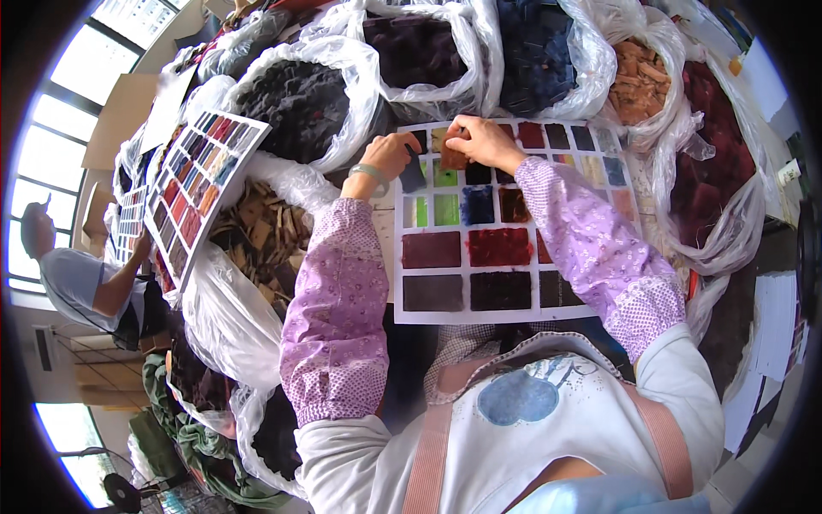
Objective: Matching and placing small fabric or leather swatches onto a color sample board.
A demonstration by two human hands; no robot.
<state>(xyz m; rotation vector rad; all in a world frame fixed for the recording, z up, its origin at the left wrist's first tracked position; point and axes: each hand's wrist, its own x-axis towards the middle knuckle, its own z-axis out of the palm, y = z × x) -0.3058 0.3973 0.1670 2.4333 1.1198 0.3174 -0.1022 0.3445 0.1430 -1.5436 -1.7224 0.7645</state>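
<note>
In front of me lies a white sample card [497,316] with a grid of coloured, fabric-like swatches in black, dark red, green, blue and brown. My left hand [387,159] is over its far left corner, the fingertips pinched on a dark blue-grey swatch [413,175]. Just to the right, my right hand [485,141] is closed on a brown swatch [453,157] above the card's far rows. The two hands are close together but apart. My right forearm covers part of the card's right side.
Clear plastic bags of loose pieces surround the card: black [295,107], dark blue [535,60], orange-brown [640,77] and deep red [706,188]. A second swatch board [251,130] leans at the left. Beyond it, another person [90,278] holds a similar board.
</note>
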